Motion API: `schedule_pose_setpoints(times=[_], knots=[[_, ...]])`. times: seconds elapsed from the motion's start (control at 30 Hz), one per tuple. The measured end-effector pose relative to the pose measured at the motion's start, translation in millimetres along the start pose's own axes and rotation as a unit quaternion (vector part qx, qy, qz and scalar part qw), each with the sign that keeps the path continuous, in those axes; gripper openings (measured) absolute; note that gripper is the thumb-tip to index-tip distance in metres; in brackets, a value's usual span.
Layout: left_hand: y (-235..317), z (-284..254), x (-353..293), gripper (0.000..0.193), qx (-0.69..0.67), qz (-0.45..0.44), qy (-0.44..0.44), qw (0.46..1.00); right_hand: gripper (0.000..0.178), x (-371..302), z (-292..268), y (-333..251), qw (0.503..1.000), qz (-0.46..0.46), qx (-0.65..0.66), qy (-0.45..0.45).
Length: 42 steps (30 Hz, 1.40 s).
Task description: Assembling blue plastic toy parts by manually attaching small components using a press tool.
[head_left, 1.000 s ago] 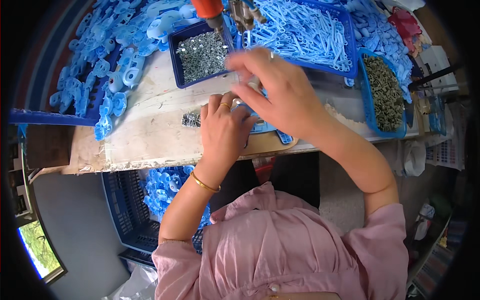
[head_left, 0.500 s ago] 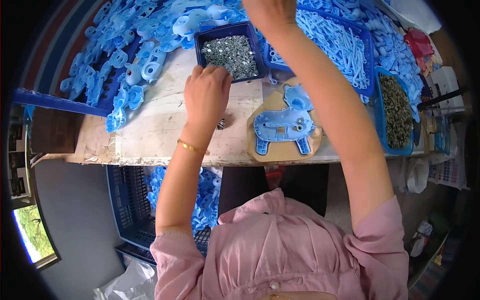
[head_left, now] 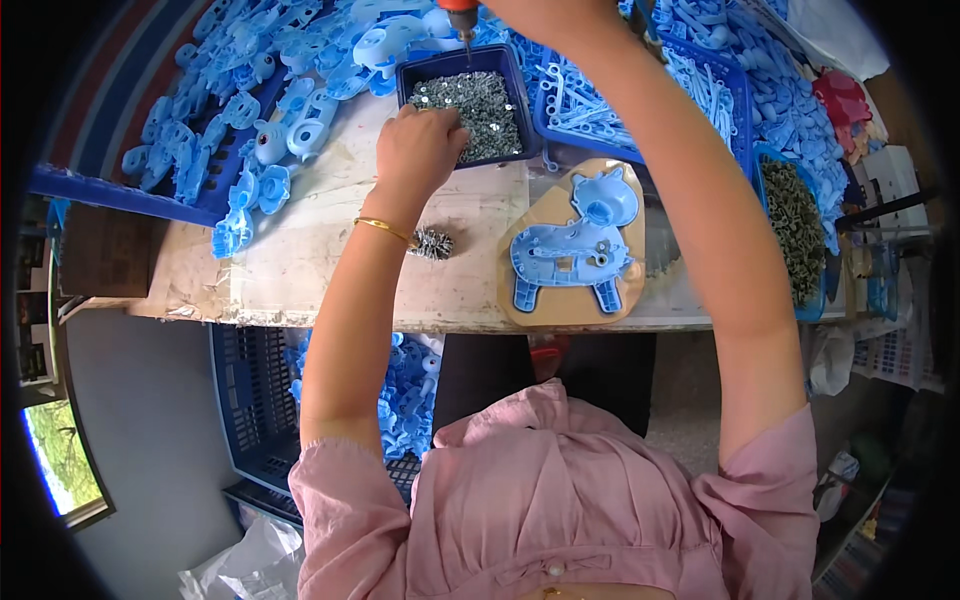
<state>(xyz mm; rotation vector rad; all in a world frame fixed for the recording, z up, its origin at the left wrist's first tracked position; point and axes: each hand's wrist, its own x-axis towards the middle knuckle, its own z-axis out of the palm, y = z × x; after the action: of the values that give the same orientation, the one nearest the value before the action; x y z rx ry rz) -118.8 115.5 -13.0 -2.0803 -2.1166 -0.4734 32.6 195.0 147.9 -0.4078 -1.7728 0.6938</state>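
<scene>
My left hand [head_left: 418, 145] reaches over the near left edge of a dark blue bin [head_left: 402, 85] of small silvery metal parts [head_left: 480, 105]. Its fingers are curled, and the fingertips and anything in them are hidden. At the top edge my right hand [head_left: 550, 18], partly cut off, grips an orange-red power screwdriver [head_left: 460, 18] whose bit points down by the bin's far side. Beside my left wrist lies a clump of metal screws [head_left: 433, 243]. To the right, a light blue animal-shaped plastic shell [head_left: 545, 255] rests in a tan fixture [head_left: 560, 312].
A blue basket [head_left: 742, 110] of light blue plastic rods stands under my right forearm. Right of it is a blue tray [head_left: 812, 310] of brass-coloured screws [head_left: 792, 225]. Heaped blue plastic parts [head_left: 330, 60] cover the far left. A dark crate [head_left: 255, 400] stands below the table edge.
The screwdriver has come into view beside my right hand. My left hand has moved slightly right and toward the bin's contents, uncovering more of the screw clump.
</scene>
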Motion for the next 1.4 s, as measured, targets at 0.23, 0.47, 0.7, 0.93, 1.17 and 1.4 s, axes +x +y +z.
schedule_pose_setpoints(times=[0.23,0.47,0.7,0.93,1.17,1.4], knots=[[22,-30,-40,0.012,-0.036,0.057,0.09,0.994,0.025,-11,-19,-31,0.964,0.128,0.076,-0.218],[60,-45,-81,0.016,-0.287,0.043,0.098,0.952,0.033,-69,-26,-53,0.88,0.278,0.351,-0.156],[77,-50,-97,0.02,-0.153,0.179,0.157,0.959,0.025,-92,-31,-76,0.886,0.306,0.336,-0.092],[87,-48,-99,0.018,-0.158,0.19,0.158,0.956,0.027,-102,-34,-71,0.896,0.296,0.318,-0.097],[91,-40,-103,0.015,-0.203,0.17,0.147,0.953,0.027,-111,-32,-69,0.91,0.273,0.306,-0.058],[93,-40,-105,0.013,-0.219,0.171,0.138,0.951,0.029,-109,-39,-72,0.907,0.275,0.312,-0.065]])
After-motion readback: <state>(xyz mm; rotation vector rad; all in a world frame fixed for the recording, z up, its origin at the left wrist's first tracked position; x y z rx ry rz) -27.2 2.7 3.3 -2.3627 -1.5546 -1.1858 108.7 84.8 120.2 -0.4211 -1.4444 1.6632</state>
